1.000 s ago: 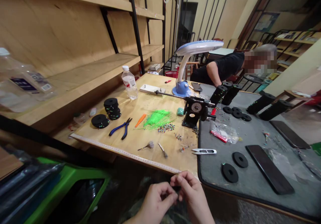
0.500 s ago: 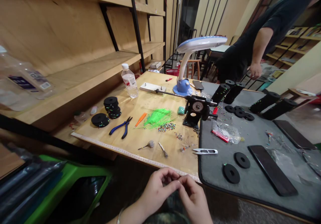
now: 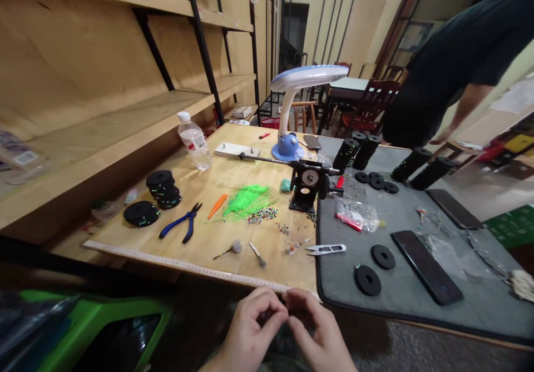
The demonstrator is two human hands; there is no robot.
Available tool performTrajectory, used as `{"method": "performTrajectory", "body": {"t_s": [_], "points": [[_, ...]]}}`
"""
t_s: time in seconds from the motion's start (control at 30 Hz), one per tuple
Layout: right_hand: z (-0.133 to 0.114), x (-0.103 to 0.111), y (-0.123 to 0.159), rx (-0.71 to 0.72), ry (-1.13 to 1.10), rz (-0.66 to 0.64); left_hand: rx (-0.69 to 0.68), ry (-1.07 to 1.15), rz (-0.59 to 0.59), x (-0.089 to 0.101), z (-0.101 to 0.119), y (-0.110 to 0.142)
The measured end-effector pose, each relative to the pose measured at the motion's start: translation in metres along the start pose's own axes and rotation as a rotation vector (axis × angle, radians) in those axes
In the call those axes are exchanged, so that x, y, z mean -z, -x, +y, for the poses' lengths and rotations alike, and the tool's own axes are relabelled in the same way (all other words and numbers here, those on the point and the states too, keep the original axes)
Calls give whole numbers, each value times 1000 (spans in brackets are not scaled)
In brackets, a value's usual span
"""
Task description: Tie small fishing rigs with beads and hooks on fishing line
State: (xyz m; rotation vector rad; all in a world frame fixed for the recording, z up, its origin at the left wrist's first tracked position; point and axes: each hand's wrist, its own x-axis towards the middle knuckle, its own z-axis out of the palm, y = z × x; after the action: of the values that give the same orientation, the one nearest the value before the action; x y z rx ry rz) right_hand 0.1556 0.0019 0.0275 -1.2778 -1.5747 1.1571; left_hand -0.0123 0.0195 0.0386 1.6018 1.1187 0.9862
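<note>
Thread snips (image 3: 321, 249) ahead-right of left hand (image 3: 251, 327) and right hand (image 3: 316, 330), nearer right.
Fingertips (image 3: 284, 316) bunched together, can't tell if anything's pinched; snips' long axis crosswise, partly on grey mat (image 3: 334, 283).

Pliers (image 3: 192, 214) sat on the table's (image 3: 233, 174) near left, discs (image 3: 159, 188) stacked left of them, bottle (image 3: 195, 145) beyond. Lamp (image 3: 287, 145) stood far side, behind the machine (image 3: 303, 197). Mat (image 3: 400, 299) covered the right; snips (image 3: 325, 249) straddled its left edge.
</note>
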Motion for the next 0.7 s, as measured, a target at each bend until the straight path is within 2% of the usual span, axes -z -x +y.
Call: {"method": "performTrajectory", "body": {"t_s": [0.07,0.13,0.23,0.33,0.43,0.53,0.7], "points": [[3,1,3,-8,-46,21,-139,-92,-27,0,3,1],[7,0,5,-11,-99,-10,-253,-181,-37,0,5,2],[12,-7,3,-15,-205,-88,-299,-265,-24,0,6,3],[14,-15,0,-83,-358,-163,-253,-253,-9,2,4,3],[15,-20,-1,-143,-431,-175,-143,-185,6,4,2,3],[17,-21,-1,-143,-345,-155,-48,-119,24,4,1,1],[16,-17,-2,-77,-130,-71,30,-83,25,1,3,-1]]}}
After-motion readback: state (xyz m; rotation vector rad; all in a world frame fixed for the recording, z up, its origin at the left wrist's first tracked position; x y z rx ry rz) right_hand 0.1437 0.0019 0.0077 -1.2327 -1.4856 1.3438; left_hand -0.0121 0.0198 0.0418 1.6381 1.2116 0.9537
